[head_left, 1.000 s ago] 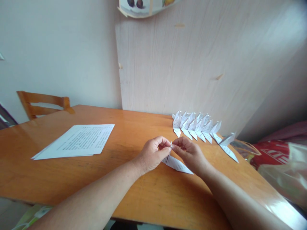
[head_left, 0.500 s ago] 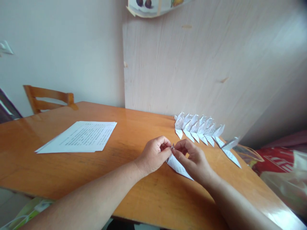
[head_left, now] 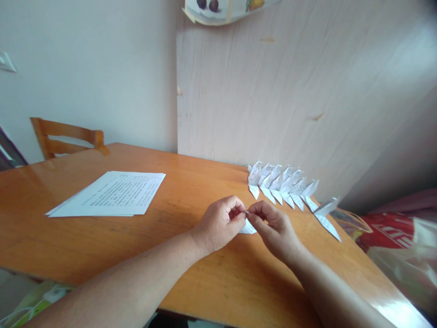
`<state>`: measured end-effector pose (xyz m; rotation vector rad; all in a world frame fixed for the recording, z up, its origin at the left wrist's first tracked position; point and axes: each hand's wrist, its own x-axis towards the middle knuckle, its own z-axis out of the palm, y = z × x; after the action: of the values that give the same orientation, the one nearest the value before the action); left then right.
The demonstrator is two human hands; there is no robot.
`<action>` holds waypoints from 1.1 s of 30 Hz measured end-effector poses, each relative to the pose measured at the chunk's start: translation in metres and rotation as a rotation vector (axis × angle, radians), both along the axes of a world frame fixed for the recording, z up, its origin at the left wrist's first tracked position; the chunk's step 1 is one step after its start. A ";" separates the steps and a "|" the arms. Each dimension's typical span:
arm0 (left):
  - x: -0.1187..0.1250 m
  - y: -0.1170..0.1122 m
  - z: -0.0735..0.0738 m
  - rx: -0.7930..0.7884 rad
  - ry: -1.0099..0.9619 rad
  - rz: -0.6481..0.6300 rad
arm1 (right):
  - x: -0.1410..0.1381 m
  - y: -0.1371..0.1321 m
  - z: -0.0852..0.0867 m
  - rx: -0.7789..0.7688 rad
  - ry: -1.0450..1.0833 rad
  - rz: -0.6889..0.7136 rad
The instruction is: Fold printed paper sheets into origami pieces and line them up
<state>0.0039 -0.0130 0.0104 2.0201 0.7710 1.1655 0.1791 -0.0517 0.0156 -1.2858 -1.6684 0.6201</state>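
My left hand (head_left: 221, 223) and my right hand (head_left: 273, 226) meet over the orange wooden table (head_left: 184, 191), both pinching one small folded piece of printed white paper (head_left: 248, 227). Only a corner of that piece shows between and below the fingers. Behind the hands, by the pale wood panel, lies a row of several finished folded paper pieces (head_left: 280, 184), with one more folded piece (head_left: 326, 214) apart at its right end.
A stack of printed sheets (head_left: 112, 193) lies on the table's left half. A wooden chair (head_left: 64, 139) stands at the far left edge. A red and clear plastic bag (head_left: 396, 241) sits off the table's right side.
The long point of the folded paper that stuck out below my right hand is now tucked in under the hands. The view has shifted slightly; both hands stay together.
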 end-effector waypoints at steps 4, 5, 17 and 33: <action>0.000 0.000 0.000 0.032 0.010 0.017 | 0.000 0.000 -0.001 0.030 -0.021 0.001; 0.000 0.000 0.000 0.034 0.013 0.022 | 0.000 0.000 -0.001 0.044 -0.028 0.003; 0.000 0.001 0.000 0.004 0.020 0.026 | -0.004 -0.001 0.000 0.144 -0.006 0.013; -0.002 0.001 0.002 -0.043 -0.026 0.001 | -0.006 -0.004 0.005 0.054 -0.040 0.047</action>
<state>0.0021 -0.0116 0.0127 1.9658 0.7782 1.1637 0.1733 -0.0556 0.0203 -1.2312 -1.7409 0.5770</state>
